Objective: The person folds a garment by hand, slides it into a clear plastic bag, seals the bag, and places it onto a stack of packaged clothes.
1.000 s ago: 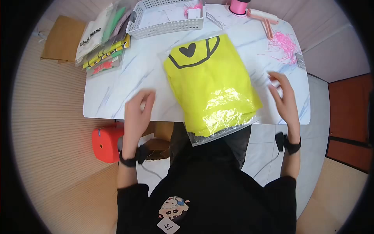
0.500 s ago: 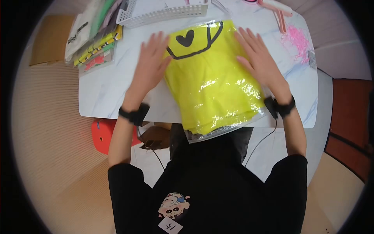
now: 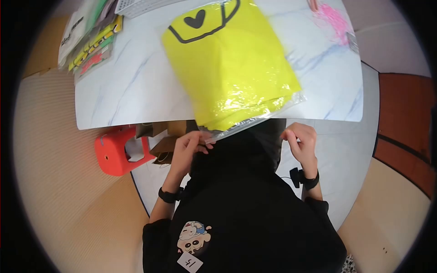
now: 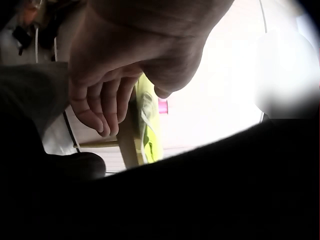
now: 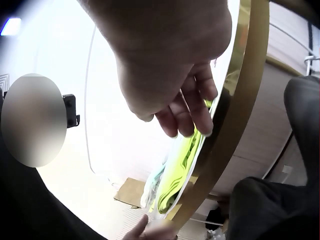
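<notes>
A folded bright yellow garment with a black heart and outline print lies in a clear plastic bag (image 3: 232,68) on the table. The bag's near end juts past the table's front edge. At its near left corner is my left hand (image 3: 186,148), fingers bent loosely and overlapped by the clear plastic; in the left wrist view a gap shows between thumb and forefinger. My right hand (image 3: 301,140) hangs in front of the table edge, right of the bag, with loosely curled fingers and nothing in them. The yellow cloth (image 5: 180,175) appears beyond those fingers in the right wrist view.
Bagged folded clothes (image 3: 93,38) are stacked at the table's left side. A white perforated basket (image 3: 136,6) stands at the back, partly cut off. Pink paper shreds (image 3: 334,22) lie at the back right. Below the table on the left is a red stool (image 3: 116,152) beside brown paper bags.
Both hands went from beside the bag up to its upper sides, then back down toward the body. The left is now at its near corner. The head view has tilted lower.
</notes>
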The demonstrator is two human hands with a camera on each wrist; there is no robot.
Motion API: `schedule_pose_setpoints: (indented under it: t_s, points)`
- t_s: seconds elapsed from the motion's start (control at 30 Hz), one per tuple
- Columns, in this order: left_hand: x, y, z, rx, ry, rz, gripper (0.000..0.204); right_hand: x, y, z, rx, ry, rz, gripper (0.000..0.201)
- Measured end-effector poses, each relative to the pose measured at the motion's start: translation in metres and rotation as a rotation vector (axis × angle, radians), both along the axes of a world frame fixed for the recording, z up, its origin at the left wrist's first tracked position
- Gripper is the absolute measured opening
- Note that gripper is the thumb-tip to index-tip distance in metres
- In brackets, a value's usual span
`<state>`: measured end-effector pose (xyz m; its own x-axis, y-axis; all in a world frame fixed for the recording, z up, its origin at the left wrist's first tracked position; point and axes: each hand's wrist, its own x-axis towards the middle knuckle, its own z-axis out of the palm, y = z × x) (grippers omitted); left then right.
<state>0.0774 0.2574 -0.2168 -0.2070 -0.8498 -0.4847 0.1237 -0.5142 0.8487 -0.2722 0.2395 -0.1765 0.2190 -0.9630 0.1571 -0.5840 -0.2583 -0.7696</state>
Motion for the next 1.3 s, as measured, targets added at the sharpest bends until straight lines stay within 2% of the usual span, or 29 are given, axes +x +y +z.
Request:
schedule_pose_setpoints:
  t_s: [0.07, 0.13, 0.17, 0.2, 0.27, 0.3, 0.33, 0.37, 0.4, 0.43, 0.47, 0.53, 0.6, 0.63, 0.67, 0.7, 0.73, 0.77, 0.83, 0.9, 0.97, 1.0, 1.07, 1.1, 1.13, 1.2, 1.27, 1.3]
  points:
    - [-0.004, -0.005, -0.001, 0.025, 0.029, 0.045, 0.027, 0.004, 0.005, -0.005, 0.004, 0.005, -0.05, 0.026]
    - [0.001, -0.003, -0.004, 0.004, 0.007, 0.04, 0.024, 0.014, 0.007, -0.007, 0.417, -0.186, -0.243, 0.035]
    - [0.002, -0.002, 0.002, -0.009, -0.139, 0.023, 0.023, 0.011, 0.009, -0.02, 0.524, -0.291, -0.2, 0.039]
    - [0.005, 0.0, 0.007, -0.023, -0.284, 0.008, 0.022, 0.01, 0.014, -0.027, 0.517, -0.298, -0.203, 0.039]
    - [0.022, 0.014, 0.001, -0.024, -0.318, 0.011, 0.02, 0.013, 0.019, -0.041, 0.715, -0.648, -0.199, 0.037]
    - [0.034, 0.021, -0.005, -0.032, -0.207, -0.069, 0.019, 0.012, 0.023, -0.049, 0.785, -0.781, -0.138, 0.037]
    - [0.04, 0.022, -0.004, -0.042, -0.1, -0.145, 0.019, 0.019, 0.026, -0.053, 0.774, -0.785, -0.112, 0.037]
    - [0.042, 0.022, -0.001, -0.064, -0.073, -0.253, 0.018, 0.029, 0.03, -0.056, 0.747, -0.918, -0.175, 0.036]
    - [0.043, 0.024, 0.006, -0.081, -0.046, -0.377, 0.017, 0.041, 0.041, -0.06, 0.717, -1.056, -0.251, 0.036]
    - [0.039, 0.021, 0.012, -0.151, -0.075, -0.49, 0.014, 0.054, 0.042, -0.067, 0.697, -1.06, -0.39, 0.038]
    - [0.043, 0.012, 0.025, -0.164, -0.088, -0.472, 0.014, 0.058, 0.04, -0.07, 0.694, -1.063, -0.364, 0.038]
    - [0.055, -0.012, 0.062, -0.096, -0.412, -0.723, 0.012, 0.061, 0.037, -0.071, 0.472, -0.761, -0.359, 0.036]
    - [0.069, -0.039, 0.089, -0.249, -0.55, -0.353, 0.011, 0.051, 0.045, -0.071, 0.489, -0.797, -0.367, 0.036]
    - [0.071, -0.062, 0.095, -0.462, -0.829, -0.258, 0.01, 0.052, 0.044, -0.064, 0.459, -0.96, -0.494, 0.035]
    - [0.066, -0.088, 0.107, -0.611, -0.928, -0.188, 0.012, 0.051, 0.041, -0.06, 0.421, -1.13, -0.611, 0.034]
    - [0.072, -0.119, 0.092, -0.851, -1.011, -0.2, 0.021, 0.041, 0.039, -0.066, 0.477, -1.136, -0.562, 0.04]
    - [0.075, -0.152, 0.069, -0.987, -1.074, -0.138, 0.029, 0.044, 0.035, -0.057, 0.465, -1.136, -0.533, 0.04]
    - [0.073, -0.181, 0.047, -1.126, -1.137, -0.073, 0.036, 0.049, 0.031, -0.04, 0.422, -0.94, -0.537, 0.038]
    - [0.057, -0.221, 0.024, -0.888, -1.345, -0.142, 0.054, 0.052, 0.026, -0.022, 0.35, -0.578, -0.515, 0.035]
    - [0.034, -0.229, 0.037, -0.757, -1.272, -0.122, 0.064, 0.052, 0.023, -0.019, 0.324, -0.573, -0.452, 0.035]
    - [0.021, -0.237, 0.061, -0.496, -1.282, -0.414, 0.067, 0.049, 0.01, -0.015, 0.296, -0.559, -0.42, 0.034]
    - [0.02, -0.241, 0.058, -0.496, -1.283, -0.39, 0.067, 0.047, 0.004, -0.012, 0.293, -0.526, -0.396, 0.035]
    - [0.027, -0.248, 0.048, -0.48, -1.046, -0.556, 0.065, 0.042, -0.012, -0.004, 0.284, -0.487, -0.352, 0.035]
    - [0.035, -0.245, 0.064, -0.447, -0.894, -0.642, 0.055, 0.038, -0.021, 0.0, 0.204, -0.426, -0.296, 0.035]
    - [0.046, -0.237, 0.075, -0.448, -0.901, -0.62, 0.055, 0.035, -0.032, 0.01, 0.127, -0.367, -0.241, 0.034]
    - [0.078, -0.215, 0.097, -0.516, -0.305, -0.445, 0.039, 0.022, -0.074, 0.043, 0.121, -0.331, -0.08, 0.034]
    - [0.11, -0.2, 0.133, -0.408, -0.131, -0.176, 0.034, 0.024, -0.131, 0.095, 0.092, -0.272, 0.037, 0.034]
    - [0.125, -0.199, 0.151, -0.472, -0.034, -0.031, 0.036, 0.041, -0.164, 0.12, -0.148, -0.337, 0.093, 0.035]
